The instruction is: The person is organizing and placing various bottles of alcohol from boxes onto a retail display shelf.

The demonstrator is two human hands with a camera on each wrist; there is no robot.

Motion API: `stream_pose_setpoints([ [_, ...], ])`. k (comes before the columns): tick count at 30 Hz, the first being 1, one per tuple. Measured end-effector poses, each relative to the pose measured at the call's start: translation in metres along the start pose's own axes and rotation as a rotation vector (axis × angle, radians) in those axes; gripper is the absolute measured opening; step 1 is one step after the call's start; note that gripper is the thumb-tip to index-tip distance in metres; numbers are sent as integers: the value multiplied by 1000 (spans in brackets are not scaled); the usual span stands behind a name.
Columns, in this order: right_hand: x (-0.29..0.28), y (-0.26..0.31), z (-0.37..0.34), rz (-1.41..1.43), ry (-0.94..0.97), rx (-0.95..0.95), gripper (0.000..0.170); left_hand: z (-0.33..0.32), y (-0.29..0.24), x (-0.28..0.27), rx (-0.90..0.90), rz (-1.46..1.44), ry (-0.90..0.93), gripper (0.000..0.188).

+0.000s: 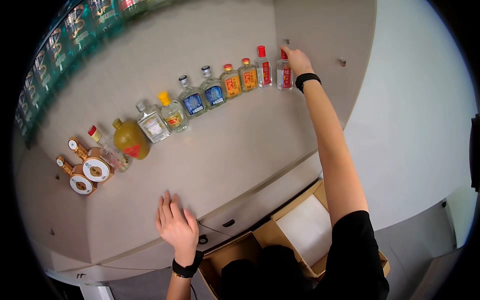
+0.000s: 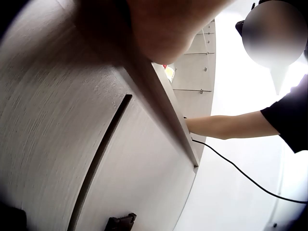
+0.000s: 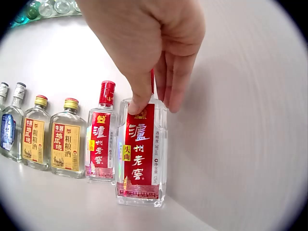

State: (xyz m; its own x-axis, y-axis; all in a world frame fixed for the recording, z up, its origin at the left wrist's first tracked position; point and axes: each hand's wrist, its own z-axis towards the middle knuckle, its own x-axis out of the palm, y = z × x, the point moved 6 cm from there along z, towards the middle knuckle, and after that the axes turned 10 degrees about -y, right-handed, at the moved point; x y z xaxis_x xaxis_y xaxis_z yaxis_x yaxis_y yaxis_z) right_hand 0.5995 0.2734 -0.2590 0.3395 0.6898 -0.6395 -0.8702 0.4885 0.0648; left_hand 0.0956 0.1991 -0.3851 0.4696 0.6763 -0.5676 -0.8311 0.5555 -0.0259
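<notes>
At the right end of a row of bottles, my right hand (image 1: 298, 62) grips the neck of a clear bottle with a red label (image 1: 285, 79). In the right wrist view the thumb and fingers of the hand (image 3: 151, 53) close round the top of that bottle (image 3: 140, 159), which stands upright and hides most of its red cap. A matching red-capped bottle (image 3: 100, 139) stands just left of it. My left hand (image 1: 176, 225) rests palm down on the shelf's front part, fingers extended, holding nothing. In the left wrist view only part of that hand (image 2: 168, 29) shows.
Leftward along the shelf (image 1: 225, 150) stand yellow-labelled bottles (image 1: 230, 84), blue-labelled bottles (image 1: 193, 102), a brown jug (image 1: 131, 140) and two round-bodied bottles (image 1: 95, 170). Teal packaged bottles (image 1: 75, 30) are at upper left. Below the shelf are drawers and an open cardboard box (image 1: 262, 232).
</notes>
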Motion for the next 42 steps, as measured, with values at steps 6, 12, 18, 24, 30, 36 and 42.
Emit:
stream_pose_setpoints([
  [6,15,1,14,38,-32,-1,63,0,-1,1,-3,15,8,36],
  [12,31,2,26,124,16,45,73,1,-2,0,-1,34,21,37],
  [18,41,2,31,180,-34,70,76,-2,0,5,-4,46,39,40],
  [24,39,7,30,138,-101,43,66,1,-4,0,7,49,12,38],
  [30,50,6,30,130,-67,63,79,-1,0,3,-6,36,5,41],
  [36,49,0,22,278,-63,183,82,-3,1,-7,-1,42,-49,38],
  [42,5,14,12,215,92,82,84,1,0,-6,5,21,-42,36],
])
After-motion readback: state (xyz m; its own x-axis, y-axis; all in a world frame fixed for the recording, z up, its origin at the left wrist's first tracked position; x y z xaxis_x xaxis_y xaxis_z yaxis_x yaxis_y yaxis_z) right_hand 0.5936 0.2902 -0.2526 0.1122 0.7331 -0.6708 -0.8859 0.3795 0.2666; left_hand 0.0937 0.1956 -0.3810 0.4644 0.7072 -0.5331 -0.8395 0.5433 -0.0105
